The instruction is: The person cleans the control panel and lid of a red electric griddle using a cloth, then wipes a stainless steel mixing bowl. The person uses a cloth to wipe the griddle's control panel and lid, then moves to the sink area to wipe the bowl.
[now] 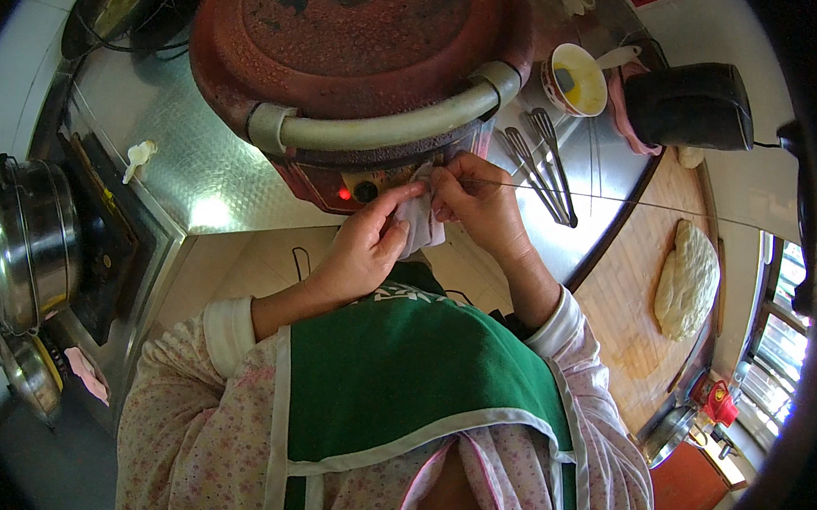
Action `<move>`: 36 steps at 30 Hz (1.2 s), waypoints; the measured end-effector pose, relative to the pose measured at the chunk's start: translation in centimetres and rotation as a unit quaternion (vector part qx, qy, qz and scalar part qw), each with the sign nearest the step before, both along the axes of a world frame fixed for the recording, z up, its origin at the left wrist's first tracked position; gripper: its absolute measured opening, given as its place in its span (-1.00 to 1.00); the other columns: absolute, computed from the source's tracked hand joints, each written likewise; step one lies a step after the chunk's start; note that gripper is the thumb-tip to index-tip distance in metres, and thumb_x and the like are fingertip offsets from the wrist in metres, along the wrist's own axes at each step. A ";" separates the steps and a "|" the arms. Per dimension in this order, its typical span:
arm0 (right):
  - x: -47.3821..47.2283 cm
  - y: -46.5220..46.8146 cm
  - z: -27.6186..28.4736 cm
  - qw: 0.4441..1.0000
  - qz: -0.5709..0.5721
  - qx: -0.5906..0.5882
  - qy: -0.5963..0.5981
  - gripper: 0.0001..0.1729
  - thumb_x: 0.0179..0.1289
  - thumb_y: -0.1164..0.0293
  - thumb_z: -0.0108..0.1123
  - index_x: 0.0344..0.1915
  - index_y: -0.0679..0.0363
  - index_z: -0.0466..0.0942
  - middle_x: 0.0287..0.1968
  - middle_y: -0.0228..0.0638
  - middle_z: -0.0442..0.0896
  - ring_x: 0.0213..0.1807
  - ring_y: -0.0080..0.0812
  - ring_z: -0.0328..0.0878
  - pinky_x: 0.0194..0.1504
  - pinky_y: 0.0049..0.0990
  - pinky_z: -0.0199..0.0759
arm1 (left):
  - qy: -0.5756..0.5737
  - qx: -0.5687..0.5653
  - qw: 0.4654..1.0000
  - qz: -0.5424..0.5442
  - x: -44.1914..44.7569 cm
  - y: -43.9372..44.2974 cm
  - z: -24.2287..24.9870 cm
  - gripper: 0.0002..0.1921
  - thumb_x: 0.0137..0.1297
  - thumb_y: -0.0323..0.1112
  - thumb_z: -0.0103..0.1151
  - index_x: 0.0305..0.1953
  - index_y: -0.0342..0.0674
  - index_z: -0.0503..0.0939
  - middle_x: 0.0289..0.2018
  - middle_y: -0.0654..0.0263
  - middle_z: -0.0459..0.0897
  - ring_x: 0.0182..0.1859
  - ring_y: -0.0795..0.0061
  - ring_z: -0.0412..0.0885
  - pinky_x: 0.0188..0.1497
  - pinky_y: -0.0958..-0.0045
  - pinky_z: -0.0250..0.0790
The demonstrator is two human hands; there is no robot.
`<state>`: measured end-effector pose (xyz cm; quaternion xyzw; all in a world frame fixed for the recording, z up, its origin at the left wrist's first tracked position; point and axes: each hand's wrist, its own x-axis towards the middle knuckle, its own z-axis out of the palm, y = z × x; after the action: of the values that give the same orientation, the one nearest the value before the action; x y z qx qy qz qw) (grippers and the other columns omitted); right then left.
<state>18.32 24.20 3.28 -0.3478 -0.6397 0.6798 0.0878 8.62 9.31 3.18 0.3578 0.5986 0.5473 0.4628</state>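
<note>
Before my body stands a large red electric griddle point(370, 82) with its lid down, a pale curved handle point(393, 126) across its front and a red light lit on its panel. Close below that handle, my left hand point(362, 244) holds a light cloth point(420, 219) between thumb and fingers. On the cloth's other side, my right hand point(475, 202) pinches a thin metal rod point(587, 193), which stretches far to the right. The rod's near end is at the cloth and fingers; whether the cloth wraps it is hard to tell.
Right of the griddle are a bowl point(584, 86) of yellow liquid with a brush, and metal tongs point(543, 169). A lump of dough point(687, 283) lies on a wooden board point(617, 333). At left stand a lidded steel pot point(29, 243) and a white spoon-like item point(139, 159).
</note>
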 end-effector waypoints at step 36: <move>4.2 -2.8 -1.1 0.989 -0.134 -0.032 0.048 -0.80 0.31 0.37 0.02 -0.38 0.28 0.44 -0.50 -0.31 0.59 -0.51 -0.54 0.54 -0.47 -0.60 0.44 | 0.126 0.052 0.989 -0.051 0.0 0.1 -0.8 -0.61 0.17 -0.59 -0.12 0.08 -0.33 0.35 -0.01 0.05 0.46 0.07 0.22 0.45 0.13 0.37 0.24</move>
<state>22.47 21.36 2.21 -0.4005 -0.5600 0.6979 0.1972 8.64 9.40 2.35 0.4777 0.6040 0.5034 0.3918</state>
